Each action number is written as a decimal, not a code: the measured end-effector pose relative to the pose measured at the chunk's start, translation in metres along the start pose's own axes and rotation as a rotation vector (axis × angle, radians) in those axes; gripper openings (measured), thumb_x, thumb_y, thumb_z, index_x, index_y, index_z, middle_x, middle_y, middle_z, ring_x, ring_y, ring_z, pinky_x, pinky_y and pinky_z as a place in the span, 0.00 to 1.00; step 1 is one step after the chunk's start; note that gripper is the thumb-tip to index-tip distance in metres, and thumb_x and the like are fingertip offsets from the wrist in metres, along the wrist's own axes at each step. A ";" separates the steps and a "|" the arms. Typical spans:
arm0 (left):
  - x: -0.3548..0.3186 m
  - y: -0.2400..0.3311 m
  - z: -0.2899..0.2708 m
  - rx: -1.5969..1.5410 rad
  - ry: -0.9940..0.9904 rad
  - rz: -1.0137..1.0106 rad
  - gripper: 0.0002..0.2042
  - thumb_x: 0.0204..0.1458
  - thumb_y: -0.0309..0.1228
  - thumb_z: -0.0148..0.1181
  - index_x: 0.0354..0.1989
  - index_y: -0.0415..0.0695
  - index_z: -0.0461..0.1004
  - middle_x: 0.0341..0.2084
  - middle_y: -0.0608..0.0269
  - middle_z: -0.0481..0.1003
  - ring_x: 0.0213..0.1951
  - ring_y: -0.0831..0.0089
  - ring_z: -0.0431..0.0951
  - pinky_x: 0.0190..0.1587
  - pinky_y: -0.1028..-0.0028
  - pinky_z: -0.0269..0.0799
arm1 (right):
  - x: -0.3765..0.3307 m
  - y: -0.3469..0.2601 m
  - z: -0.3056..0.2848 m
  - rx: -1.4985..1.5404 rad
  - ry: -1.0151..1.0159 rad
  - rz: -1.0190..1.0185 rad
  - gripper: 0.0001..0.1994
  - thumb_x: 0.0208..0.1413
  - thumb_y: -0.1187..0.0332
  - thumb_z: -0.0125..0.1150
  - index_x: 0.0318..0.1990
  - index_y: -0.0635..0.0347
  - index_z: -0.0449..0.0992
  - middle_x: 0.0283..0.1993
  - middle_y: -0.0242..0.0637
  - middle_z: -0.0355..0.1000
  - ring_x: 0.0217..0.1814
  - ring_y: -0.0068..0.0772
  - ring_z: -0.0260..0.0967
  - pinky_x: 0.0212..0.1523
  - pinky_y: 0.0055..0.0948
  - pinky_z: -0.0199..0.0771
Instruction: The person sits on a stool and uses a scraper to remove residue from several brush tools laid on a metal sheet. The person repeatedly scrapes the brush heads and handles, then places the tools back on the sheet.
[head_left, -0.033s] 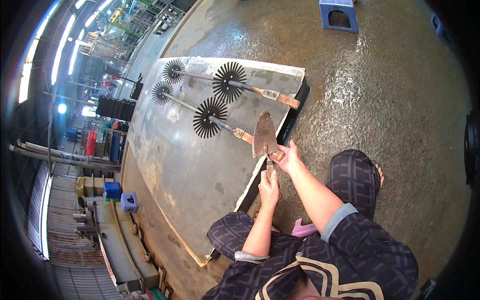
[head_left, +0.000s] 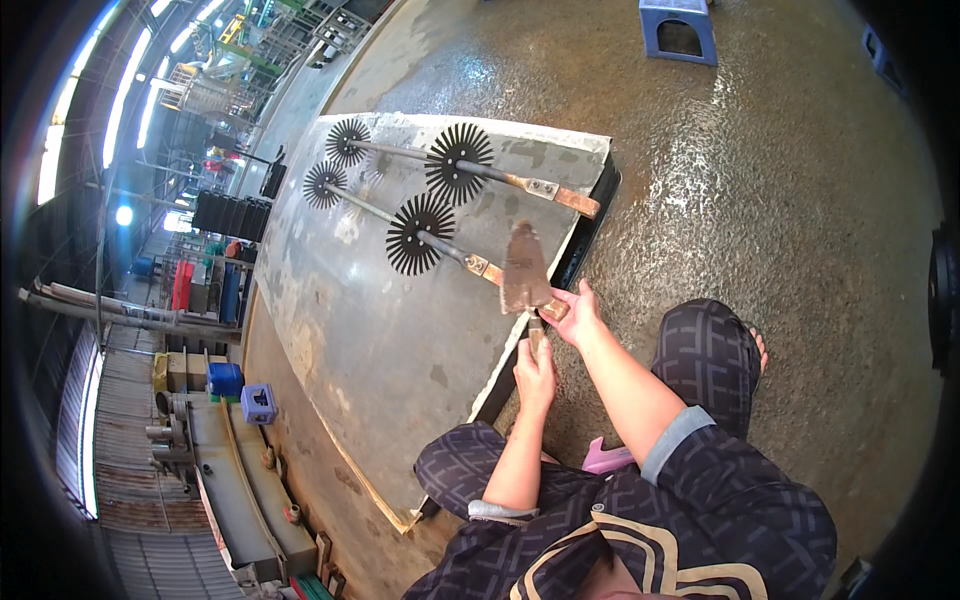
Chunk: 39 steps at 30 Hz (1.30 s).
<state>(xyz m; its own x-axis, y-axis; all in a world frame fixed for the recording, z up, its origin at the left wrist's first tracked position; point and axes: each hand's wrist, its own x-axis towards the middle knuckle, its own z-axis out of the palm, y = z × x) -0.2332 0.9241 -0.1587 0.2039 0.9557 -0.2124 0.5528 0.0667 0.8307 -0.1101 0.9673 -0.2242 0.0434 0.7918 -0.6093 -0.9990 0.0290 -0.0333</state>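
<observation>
Rust-brown metal forms the blade of a trowel [head_left: 524, 272], which stands over the right edge of a large grey slab [head_left: 360, 330] lying on the floor. The left hand [head_left: 536, 370] is closed around the trowel's handle just below the blade. The right hand [head_left: 573, 312] rests its fingers against the blade's lower right side, index finger extended; how firmly it holds cannot be told. Two long tools with black spiked wheels lie across the slab's far end: the nearer one [head_left: 420, 233] ends just beside the trowel blade, the farther one [head_left: 460, 163] reaches towards the slab's far right corner. A blue stool [head_left: 680, 28] stands well apart on the wet concrete floor [head_left: 790, 180].
</observation>
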 end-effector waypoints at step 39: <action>-0.001 0.012 -0.014 0.071 0.019 -0.072 0.16 0.54 0.43 0.49 0.35 0.40 0.65 0.12 0.58 0.69 0.17 0.68 0.72 0.22 0.68 0.65 | 0.007 0.003 -0.004 0.009 -0.003 0.024 0.42 0.55 0.37 0.24 0.54 0.76 0.58 0.54 0.54 0.60 0.54 0.44 0.60 0.53 0.41 0.61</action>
<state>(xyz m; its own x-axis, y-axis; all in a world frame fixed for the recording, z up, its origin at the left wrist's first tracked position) -0.2385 0.9282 -0.1415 0.1462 0.9545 -0.2598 0.6215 0.1157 0.7749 -0.1129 0.9704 -0.2314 0.0198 0.7943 -0.6073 -0.9998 0.0158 -0.0119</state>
